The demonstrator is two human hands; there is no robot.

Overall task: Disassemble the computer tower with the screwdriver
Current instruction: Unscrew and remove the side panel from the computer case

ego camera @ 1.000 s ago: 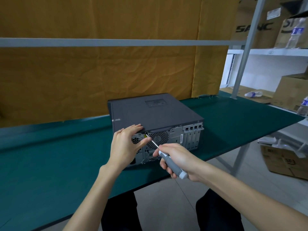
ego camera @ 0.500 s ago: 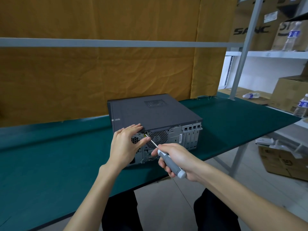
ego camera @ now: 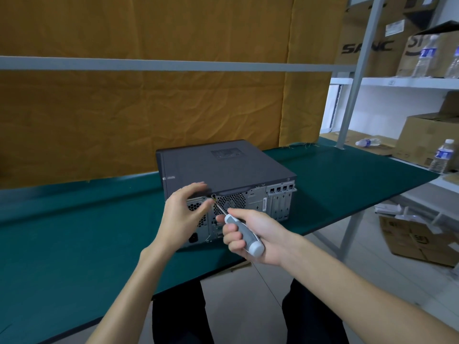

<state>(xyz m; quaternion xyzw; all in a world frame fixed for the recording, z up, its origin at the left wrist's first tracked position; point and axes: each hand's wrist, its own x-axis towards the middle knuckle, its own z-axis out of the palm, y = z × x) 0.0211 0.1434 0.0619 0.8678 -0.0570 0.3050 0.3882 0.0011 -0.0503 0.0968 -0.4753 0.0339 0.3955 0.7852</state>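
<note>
Green cloth covers the table (ego camera: 74,244), and on it you have the computer tower (ego camera: 223,170) lying on its side near the table's near edge, roughly at the centre of the view, with its grey side panel facing up and its perforated metal rear panel turned toward you. Your right hand (ego camera: 258,234) grips the screwdriver (ego camera: 242,233) by its grey and white handle, fingers curled round it and the thumb lying along the near side; the thin shaft runs up and to the left, and its tip meets a screw (ego camera: 213,195) at the top edge of the rear panel, just below the lip of the side panel. Your left hand (ego camera: 183,214) is at the tower's near left corner: the fingers are loosely bent and close together, their tips resting on the edge of the side panel, while the thumb points toward the screwdriver tip; whether thumb and shaft touch cannot be told. Behind the table hangs a mustard-yellow cloth (ego camera: 149,108) crossed by a grey rail (ego camera: 149,65). To the right stand white shelves (ego camera: 409,81) carrying cardboard boxes (ego camera: 427,137) and water bottles (ego camera: 442,156); another opened carton (ego camera: 417,239) lies on the floor at the right
</note>
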